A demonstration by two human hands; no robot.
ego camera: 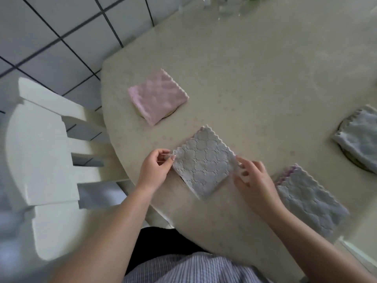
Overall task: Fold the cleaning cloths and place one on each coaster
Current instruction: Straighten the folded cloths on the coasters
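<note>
White floor tiles (51, 27) and a white chair (40, 150) framed the round beige table (255, 68). I had the folded grey quilted cloth (204, 164) at its near edge. For a neat fold I judged the scalloped edges needed lining up first. My left hand (155, 170) pinched its left corner; my right hand (253, 176), fingers spread and relaxed, touched the right edge.

Around the grey folded cloth (204, 164) on the table (255, 68), bare tabletop lies open beyond it and to its far right — wide enough for a hand. A pink cloth (158, 97) sits just beyond-left, another grey cloth (310, 201) near its right, a white chair (47, 150) off the table's edge to its left.
</note>
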